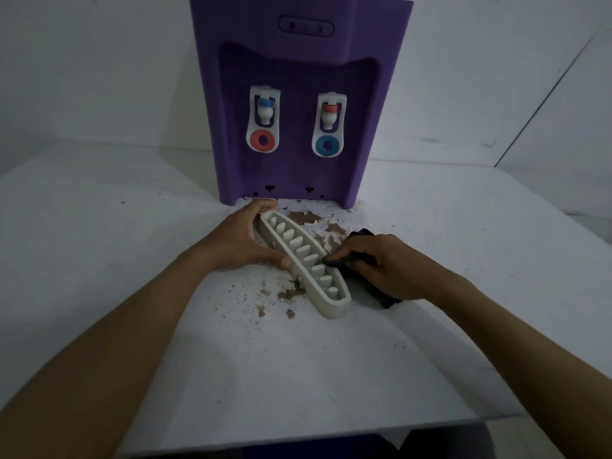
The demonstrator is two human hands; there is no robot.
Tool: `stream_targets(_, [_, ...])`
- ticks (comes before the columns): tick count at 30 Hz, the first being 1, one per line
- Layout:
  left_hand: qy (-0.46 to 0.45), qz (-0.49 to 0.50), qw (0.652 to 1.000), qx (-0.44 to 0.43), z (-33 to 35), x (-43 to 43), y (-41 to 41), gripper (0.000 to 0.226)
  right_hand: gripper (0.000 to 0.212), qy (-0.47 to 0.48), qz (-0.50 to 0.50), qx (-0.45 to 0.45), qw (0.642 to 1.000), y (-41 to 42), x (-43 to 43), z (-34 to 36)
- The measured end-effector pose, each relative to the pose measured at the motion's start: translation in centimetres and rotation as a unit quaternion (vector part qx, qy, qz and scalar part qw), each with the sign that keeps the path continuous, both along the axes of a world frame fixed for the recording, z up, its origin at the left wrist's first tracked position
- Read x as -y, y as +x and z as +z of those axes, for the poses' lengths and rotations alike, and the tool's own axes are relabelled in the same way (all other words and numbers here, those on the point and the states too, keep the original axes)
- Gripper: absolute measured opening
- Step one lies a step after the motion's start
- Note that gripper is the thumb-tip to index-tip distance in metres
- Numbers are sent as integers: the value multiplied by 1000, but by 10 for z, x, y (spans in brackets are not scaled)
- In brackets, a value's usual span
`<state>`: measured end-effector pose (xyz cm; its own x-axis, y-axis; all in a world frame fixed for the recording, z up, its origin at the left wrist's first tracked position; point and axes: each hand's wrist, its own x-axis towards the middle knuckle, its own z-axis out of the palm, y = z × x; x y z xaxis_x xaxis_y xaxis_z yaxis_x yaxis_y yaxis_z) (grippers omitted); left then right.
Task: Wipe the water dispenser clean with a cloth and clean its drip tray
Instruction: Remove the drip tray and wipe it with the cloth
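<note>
Head view. One purple water dispenser stands at the far edge of the white desk, roughly midway along it, with its front facing the camera. It carries two taps, a blue-capped one on the left and a red-capped one on the right. There are two ring levers, red under the left tap and blue under the right. One oval indicator panel sits near the top, and two small dark slots show at the foot.

One white drip tray lies out of the dispenser on the desk, just in front of its base. It is open side up, with a row of raised ribs along its inside. Its long axis runs diagonally: the far end points toward the dispenser's left foot, the near end toward the desk's near right corner.

Two hands work on it. The left hand grips the tray's far half, with its fingers curled over the far end and its thumb on the left wall. The right hand holds one dark cloth, its fingertips pressing the cloth onto the tray's right rim about midway along.

Brown crumbs and flakes lie scattered on the desk left of the tray's near end. A patch of brown, peeled-looking surface spreads between the tray and the dispenser. The right hand covers most of the cloth.
</note>
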<state>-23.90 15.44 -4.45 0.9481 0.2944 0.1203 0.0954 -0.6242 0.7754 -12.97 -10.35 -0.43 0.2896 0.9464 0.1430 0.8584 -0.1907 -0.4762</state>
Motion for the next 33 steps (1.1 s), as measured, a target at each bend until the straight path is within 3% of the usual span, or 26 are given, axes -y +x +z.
stream_targets(15, [-7, 6, 1000, 11, 1, 3, -4, 116, 30, -95, 5, 5, 995, -22, 42, 13])
stream_targets(20, [-14, 19, 999, 31, 4, -3, -11, 107, 31, 31, -89, 54, 994, -19, 18, 8])
stream_targets(27, [25, 46, 998, 25, 6, -6, -22, 98, 32, -49, -60, 59, 995, -21, 14, 10])
stream_targets(33, [62, 102, 993, 20, 6, -2, -26, 94, 31, -2, -144, 85, 986, -29, 16, -2])
